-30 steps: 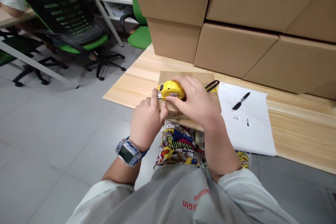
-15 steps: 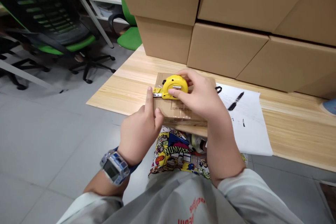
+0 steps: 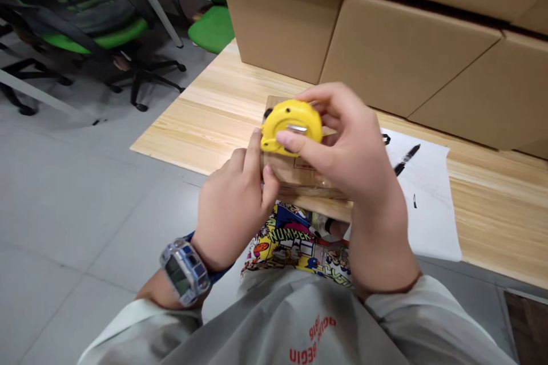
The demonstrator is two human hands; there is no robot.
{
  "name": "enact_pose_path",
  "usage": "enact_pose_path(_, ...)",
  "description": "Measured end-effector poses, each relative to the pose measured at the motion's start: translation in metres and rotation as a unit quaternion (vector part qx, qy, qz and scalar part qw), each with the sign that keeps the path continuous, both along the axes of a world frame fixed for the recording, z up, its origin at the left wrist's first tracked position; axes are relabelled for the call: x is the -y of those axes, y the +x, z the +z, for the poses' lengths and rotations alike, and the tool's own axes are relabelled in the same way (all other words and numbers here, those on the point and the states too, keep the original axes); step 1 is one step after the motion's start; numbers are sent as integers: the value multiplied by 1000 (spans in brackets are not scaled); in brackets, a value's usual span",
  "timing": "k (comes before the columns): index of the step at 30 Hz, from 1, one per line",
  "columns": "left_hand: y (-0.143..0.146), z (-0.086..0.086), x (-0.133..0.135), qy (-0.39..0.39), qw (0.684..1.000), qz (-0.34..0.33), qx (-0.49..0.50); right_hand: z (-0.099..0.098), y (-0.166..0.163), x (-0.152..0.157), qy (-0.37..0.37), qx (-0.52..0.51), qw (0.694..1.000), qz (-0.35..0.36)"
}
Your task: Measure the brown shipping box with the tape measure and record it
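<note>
My right hand (image 3: 346,148) is closed around a yellow tape measure (image 3: 291,122), thumb pressed on its side, holding it over the left end of a small brown cardboard box (image 3: 303,179). My left hand (image 3: 235,205) grips the box's left edge, with the index finger up against the tape measure's mouth and the thumb on the box's front. The box rests at the front edge of a light wooden table (image 3: 214,120). The tape's blade is hidden behind my fingers.
A white sheet of paper (image 3: 428,205) with a black pen (image 3: 406,159) lies to the right of the box. Large stacked cardboard boxes (image 3: 385,40) line the table's back. Green office chairs (image 3: 98,28) stand on the grey floor to the left.
The tape measure has risen slightly and tilted toward me in my right hand. The short piece of tape seen at the box's left edge is no longer visible. The camera has moved closer.
</note>
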State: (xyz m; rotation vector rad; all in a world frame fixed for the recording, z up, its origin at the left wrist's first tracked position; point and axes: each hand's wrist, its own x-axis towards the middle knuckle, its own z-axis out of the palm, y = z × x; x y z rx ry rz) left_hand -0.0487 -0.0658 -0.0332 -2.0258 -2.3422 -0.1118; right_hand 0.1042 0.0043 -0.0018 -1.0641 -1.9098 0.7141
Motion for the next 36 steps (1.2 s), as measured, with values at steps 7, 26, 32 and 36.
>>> enact_pose_path(7, -9, -15, 22, 207, 967, -130, -74, 13, 16, -8, 128, 162, 946, -251)
enact_pose_path(26, -44, -20, -14, 262, 908, -236, 227, -11, 20, -18, 145, 195, 959, -146)
enact_pose_path(32, -25, 3, -48, 283, 900, -172, 282, -10, 18, -20, 156, 241, 950, -124)
enact_pose_path(36, -12, 19, -64, 191, 908, -160, 337, -8, 14, -18, 122, 239, 954, -138)
